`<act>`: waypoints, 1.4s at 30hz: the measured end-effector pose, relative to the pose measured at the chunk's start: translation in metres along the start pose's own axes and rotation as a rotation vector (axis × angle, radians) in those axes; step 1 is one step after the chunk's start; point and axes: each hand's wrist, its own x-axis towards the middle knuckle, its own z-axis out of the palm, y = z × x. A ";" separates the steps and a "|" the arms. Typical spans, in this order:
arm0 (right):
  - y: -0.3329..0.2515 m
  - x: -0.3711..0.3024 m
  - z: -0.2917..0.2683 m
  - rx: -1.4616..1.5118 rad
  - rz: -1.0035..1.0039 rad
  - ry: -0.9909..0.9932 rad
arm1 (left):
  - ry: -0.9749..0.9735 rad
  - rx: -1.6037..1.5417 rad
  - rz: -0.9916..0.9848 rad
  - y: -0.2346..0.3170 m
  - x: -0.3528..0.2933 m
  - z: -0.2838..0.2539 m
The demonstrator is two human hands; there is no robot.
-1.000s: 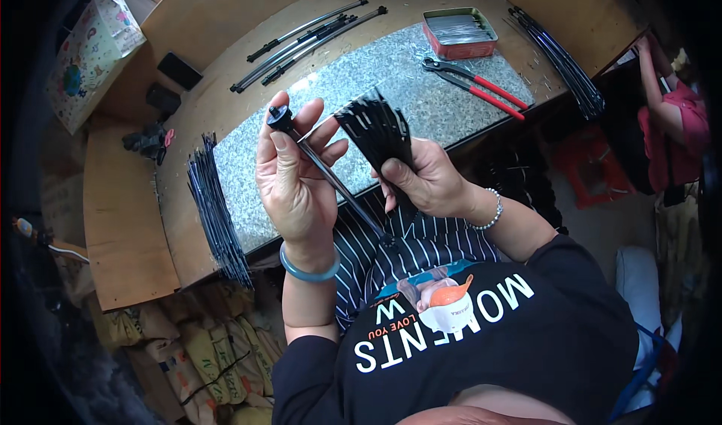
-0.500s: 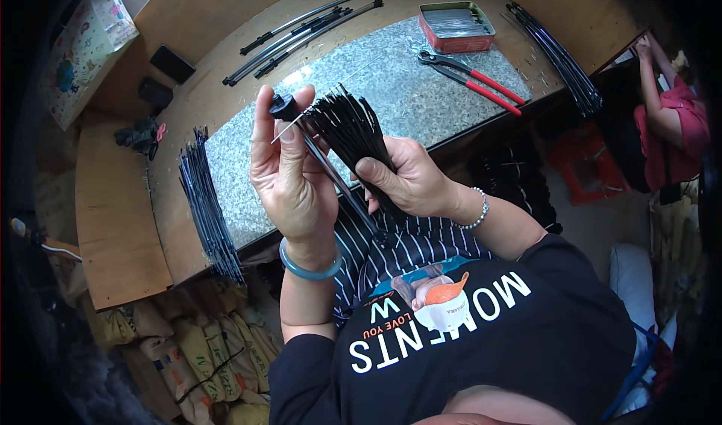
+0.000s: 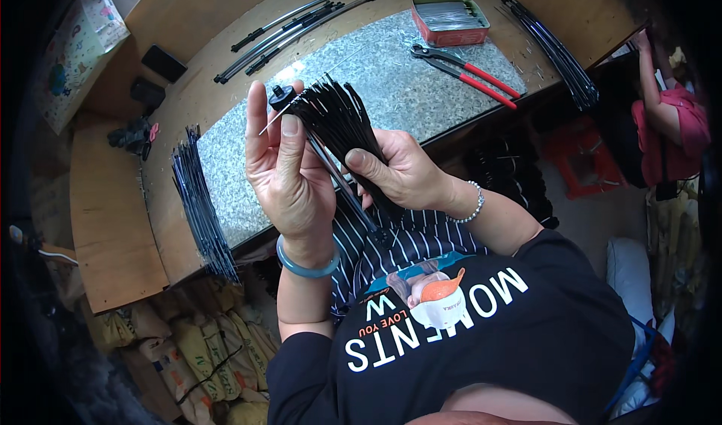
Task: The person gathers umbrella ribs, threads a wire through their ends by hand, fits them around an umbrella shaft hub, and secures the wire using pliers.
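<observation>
My right hand is wrapped round a bundle of thin black strands, their loose tips fanning toward my left. My left hand stands upright beside it, thumb and fingers closed near the upper end of a slim dark rod. A round black knob shows above that thumb, between the fingers. Across the thumb tip a thin pale wire sticks out, meeting the strand tips. The rod slants down past the bundle to a black fitting over my lap. My left fingertips are partly hidden.
On the stone slab lie red-handled pliers and a red tin of thin metal wires. Dark rod bundles rest at the left edge and far right. Several tubes lie behind. Another person is at right.
Both hands keep their grips and have shifted slightly left in the picture, as has the whole scene. The strand tips sit a little closer to the black knob.
</observation>
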 end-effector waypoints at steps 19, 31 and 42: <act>0.010 0.004 0.001 -0.623 -0.459 0.243 | 0.003 0.008 0.009 -0.009 -0.002 0.003; 0.027 0.001 -0.001 -0.467 -0.363 0.229 | 0.014 0.142 0.040 -0.020 -0.009 0.019; 0.021 0.002 -0.006 -0.430 -0.297 0.186 | 0.034 -0.003 -0.178 -0.014 0.007 0.011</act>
